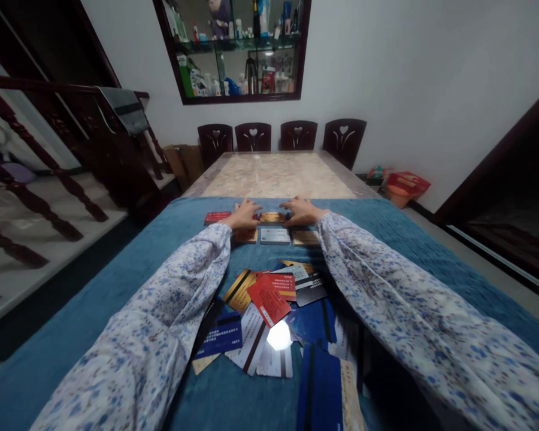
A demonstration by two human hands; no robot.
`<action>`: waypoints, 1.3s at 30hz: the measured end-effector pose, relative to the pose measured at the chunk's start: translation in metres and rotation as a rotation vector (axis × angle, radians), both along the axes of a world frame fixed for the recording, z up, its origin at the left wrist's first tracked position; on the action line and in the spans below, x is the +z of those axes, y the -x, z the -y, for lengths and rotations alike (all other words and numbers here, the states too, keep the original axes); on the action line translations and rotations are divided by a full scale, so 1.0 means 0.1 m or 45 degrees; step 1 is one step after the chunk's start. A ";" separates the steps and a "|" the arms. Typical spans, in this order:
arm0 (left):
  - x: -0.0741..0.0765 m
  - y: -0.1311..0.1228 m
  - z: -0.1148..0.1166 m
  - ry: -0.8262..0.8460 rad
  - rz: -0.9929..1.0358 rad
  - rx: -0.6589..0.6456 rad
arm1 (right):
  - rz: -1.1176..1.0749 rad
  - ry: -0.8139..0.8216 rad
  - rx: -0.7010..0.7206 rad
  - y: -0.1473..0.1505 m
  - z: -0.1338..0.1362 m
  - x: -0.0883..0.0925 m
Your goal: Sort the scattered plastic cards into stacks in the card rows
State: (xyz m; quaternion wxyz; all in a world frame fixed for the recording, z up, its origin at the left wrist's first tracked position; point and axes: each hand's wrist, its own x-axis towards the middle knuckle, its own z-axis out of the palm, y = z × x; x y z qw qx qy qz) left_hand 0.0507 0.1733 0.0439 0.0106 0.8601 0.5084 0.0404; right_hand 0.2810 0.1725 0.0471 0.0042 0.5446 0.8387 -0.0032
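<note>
The left sleeve (139, 335) and right sleeve (408, 305) are loose, creased white cloth printed with small blue and greyish flecks, narrowing just behind the bare left hand (245, 214) and right hand (303, 211).

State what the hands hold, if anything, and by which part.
It cannot be told: the left hand and right hand flank the gold card, but whether they grip its edges is unclear.

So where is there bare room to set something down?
The stone-patterned tabletop between the blue cloth and chairs looks bare, as does cloth outside the left sleeve and right sleeve. A narrow strip separates loose cards from card stacks. Crowded: between the sleeves, around the left hand and right hand.
</note>
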 end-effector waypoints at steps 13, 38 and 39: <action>0.04 0.27 0.63 -0.067 0.117 -0.150 | -0.025 -0.184 0.185 0.04 0.71 0.14; -0.26 0.56 1.69 -0.007 0.350 -0.430 | -0.169 -0.171 0.454 0.12 1.86 -0.03; -0.27 0.55 1.70 -0.014 0.362 -0.445 | -0.185 -0.176 0.481 0.12 1.88 -0.04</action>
